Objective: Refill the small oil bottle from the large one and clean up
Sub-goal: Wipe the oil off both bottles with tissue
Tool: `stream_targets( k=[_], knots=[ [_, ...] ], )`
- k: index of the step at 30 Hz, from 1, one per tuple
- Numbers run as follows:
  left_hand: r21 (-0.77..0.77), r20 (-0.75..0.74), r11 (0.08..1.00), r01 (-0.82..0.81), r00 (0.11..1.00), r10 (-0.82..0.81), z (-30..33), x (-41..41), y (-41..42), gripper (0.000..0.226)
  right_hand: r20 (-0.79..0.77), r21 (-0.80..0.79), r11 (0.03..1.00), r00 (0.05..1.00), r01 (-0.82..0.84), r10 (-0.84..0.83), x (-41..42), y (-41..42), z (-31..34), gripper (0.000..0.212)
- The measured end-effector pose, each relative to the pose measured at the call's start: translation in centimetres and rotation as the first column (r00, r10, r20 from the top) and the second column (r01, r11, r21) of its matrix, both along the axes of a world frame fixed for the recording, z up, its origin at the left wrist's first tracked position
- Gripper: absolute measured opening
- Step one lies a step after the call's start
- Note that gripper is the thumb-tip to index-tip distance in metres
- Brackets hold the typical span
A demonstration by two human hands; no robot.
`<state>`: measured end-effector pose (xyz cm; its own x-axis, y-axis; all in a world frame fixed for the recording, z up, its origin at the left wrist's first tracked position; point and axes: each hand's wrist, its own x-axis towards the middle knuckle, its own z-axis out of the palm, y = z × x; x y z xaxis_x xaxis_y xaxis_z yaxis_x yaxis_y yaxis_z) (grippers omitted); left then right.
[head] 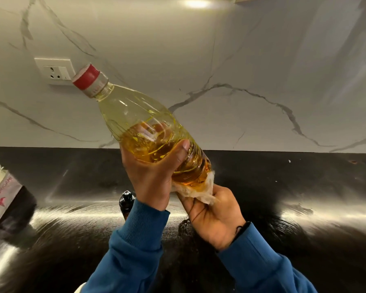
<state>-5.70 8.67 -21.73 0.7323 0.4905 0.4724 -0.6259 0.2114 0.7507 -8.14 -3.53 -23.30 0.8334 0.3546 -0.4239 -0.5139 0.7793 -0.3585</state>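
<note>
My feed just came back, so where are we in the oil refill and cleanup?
Pouring looks finished: the large oil bottle has its red cap on. In hand: the left hand grips it tilted above the counter while the right hand presses a crumpled tissue against its base. The small dark bottle stands behind the left sleeve; its fill level is hidden. Left: set the bottle down and discard the tissue.
</note>
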Motion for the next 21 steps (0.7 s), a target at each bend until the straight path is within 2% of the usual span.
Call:
stream_targets(
  k=[7, 10, 12, 15, 17, 21],
  knots=[
    [-0.133, -0.106, 0.986, 0.099, 0.988, -0.113, 0.9, -1.0, 0.2, 0.074, 0.067, -0.043, 0.999, 0.998, -0.004, 0.006, 1.3, 0.3, -1.2, 0.04],
    [-0.196, -0.135, 0.97, 0.141, 0.976, -0.17, 1.4, -0.9, 0.5, 0.076, 0.136, -0.155, 0.985, 0.989, 0.073, -0.052, 1.6, 0.0, -1.2, 0.038],
    [-0.2, -0.151, 0.97, 0.14, 0.974, -0.172, 1.7, -0.8, 0.8, 0.082, 0.278, -0.262, 0.944, 0.952, 0.2, -0.124, 1.7, -0.1, -0.5, 0.041],
    [-0.211, -0.173, 0.973, 0.098, 0.976, -0.135, 2.1, -0.5, 1.1, 0.08, 0.605, -0.385, 0.808, 0.783, 0.446, -0.144, 1.4, 0.4, 0.2, 0.04],
    [-0.224, -0.171, 0.972, 0.063, 0.98, -0.103, 2.2, -0.3, 1.2, 0.075, 0.781, -0.385, 0.741, 0.622, 0.55, -0.056, 1.2, 0.7, 0.2, 0.035],
    [-0.262, -0.173, 0.965, 0.011, 0.983, -0.058, 2.5, 0.3, 1.7, 0.071, 0.924, -0.379, 0.63, 0.317, 0.677, 0.216, 0.2, 1.6, -0.9, 0.04]
  ],
)
